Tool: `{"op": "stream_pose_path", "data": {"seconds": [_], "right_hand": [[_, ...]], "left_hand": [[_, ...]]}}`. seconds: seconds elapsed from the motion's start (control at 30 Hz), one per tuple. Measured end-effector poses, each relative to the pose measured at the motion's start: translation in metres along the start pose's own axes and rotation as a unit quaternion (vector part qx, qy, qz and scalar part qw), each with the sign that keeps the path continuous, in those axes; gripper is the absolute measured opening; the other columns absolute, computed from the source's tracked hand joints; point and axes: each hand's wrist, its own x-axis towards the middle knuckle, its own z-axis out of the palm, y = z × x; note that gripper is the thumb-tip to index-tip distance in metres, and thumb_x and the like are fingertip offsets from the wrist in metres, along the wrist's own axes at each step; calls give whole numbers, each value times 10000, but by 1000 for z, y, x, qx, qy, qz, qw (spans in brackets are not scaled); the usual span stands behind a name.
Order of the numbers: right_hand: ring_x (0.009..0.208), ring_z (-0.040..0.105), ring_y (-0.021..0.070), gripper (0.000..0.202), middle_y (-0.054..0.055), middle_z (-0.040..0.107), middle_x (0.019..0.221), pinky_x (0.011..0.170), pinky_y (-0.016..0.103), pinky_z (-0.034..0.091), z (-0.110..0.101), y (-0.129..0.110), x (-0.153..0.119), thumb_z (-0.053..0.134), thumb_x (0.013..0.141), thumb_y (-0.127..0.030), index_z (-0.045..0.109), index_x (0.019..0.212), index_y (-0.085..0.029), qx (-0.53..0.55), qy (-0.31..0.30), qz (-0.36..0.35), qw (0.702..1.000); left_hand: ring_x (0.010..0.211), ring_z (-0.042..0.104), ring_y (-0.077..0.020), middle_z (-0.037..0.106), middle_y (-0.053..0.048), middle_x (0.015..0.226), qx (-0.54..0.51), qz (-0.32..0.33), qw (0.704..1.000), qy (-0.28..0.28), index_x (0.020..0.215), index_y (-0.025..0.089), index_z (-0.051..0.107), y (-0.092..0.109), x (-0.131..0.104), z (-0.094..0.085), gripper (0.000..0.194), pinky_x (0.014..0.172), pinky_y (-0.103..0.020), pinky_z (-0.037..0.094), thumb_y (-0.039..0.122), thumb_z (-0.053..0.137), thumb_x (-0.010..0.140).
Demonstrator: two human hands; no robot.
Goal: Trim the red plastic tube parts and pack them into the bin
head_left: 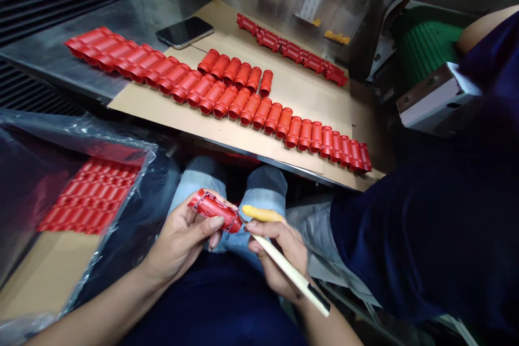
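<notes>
My left hand [190, 235] is closed around a red plastic tube [214, 210] with dark line markings on its side, tilted above my lap. In my right hand [284, 248] is a slim knife [290, 270] with a long cream handle and a black butt end. Its thin dark tip meets or nearly meets the tube's right end; contact is hard to tell. A yellow finger cot [261, 213] covers one finger of that hand. Beyond both hands, a long row of similar red tubes [239, 102] runs along the table edge.
Cardboard [178, 119] covers part of the metal table [141, 13]. A phone [185, 31], a short row of tubes [231, 70] and a back row of red parts [292, 50] lie there. A plastic-lined box [101, 259] holds red parts at left. Another person's dark sleeve [494, 70] is close at right.
</notes>
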Motion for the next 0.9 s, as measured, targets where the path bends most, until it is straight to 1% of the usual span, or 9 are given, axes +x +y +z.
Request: {"op": "stream_pose_path", "data": {"seconds": [0.1,0.17,0.23,0.37,0.43,0.53,0.6,0.73,0.9], "right_hand": [[999,793,263,284,105,816,1161,882,415,710,-9,4,6,667,1070,-186,700,1344,-251,-40,-69,-59,995],[1011,765,237,347,111,789,1221,855,373,709,-14,5,10,632,1080,-146,680,1407,-253,-97,-114,-117,982],[1015,747,218,390,114,767,1279,846,346,705,-17,6,11,606,1093,-123,666,1450,-269,-133,-149,-131,971],[1009,756,229,331,104,773,1212,860,371,704,-17,12,8,614,1100,-189,681,1411,-278,-88,-121,-107,983],[978,774,238,267,95,790,1141,869,390,697,-14,16,6,641,1086,-220,708,1339,-271,-49,-93,-73,992],[861,792,220,146,79,805,1043,815,376,683,-8,17,8,712,1065,-291,745,1203,-258,84,-42,61,994],[808,788,211,184,70,802,992,770,365,674,-2,16,12,763,1044,-401,744,1138,-244,184,-11,143,972],[717,726,183,364,32,766,888,743,353,635,7,16,21,841,957,-560,715,1065,-235,292,30,203,934],[681,644,137,397,15,724,832,669,267,582,13,16,28,913,883,-536,712,1024,-225,407,56,297,862]], "left_hand": [[515,612,-90,706,12,793,12,5,1000,16,1211,197,662,0,2,1,442,488,-182,506,301,933,878],[496,603,-91,686,39,770,7,3,1000,18,1346,233,580,1,3,2,572,469,-172,495,305,923,894],[495,599,-90,690,39,773,5,-2,1000,9,1401,240,533,1,5,3,606,466,-167,492,319,898,924],[504,588,-87,709,14,785,13,-20,1000,-8,1446,218,536,3,4,6,609,476,-167,495,345,869,953],[504,583,-85,718,4,797,17,-25,1000,-7,1481,213,546,5,2,9,651,480,-170,493,353,879,940],[530,603,-98,733,-13,823,31,-20,999,-1,1511,222,568,5,0,11,690,501,-183,507,356,894,918],[554,628,-116,749,-28,859,51,-15,999,-11,1535,237,561,4,0,8,711,515,-200,527,353,892,917],[600,659,-140,762,-48,912,79,2,996,-36,1563,247,546,-2,1,0,713,544,-225,560,332,873,935],[804,747,-199,788,-64,1012,119,56,991,5,1481,261,655,-4,-1,2,668,676,-244,616,294,930,873]]}}
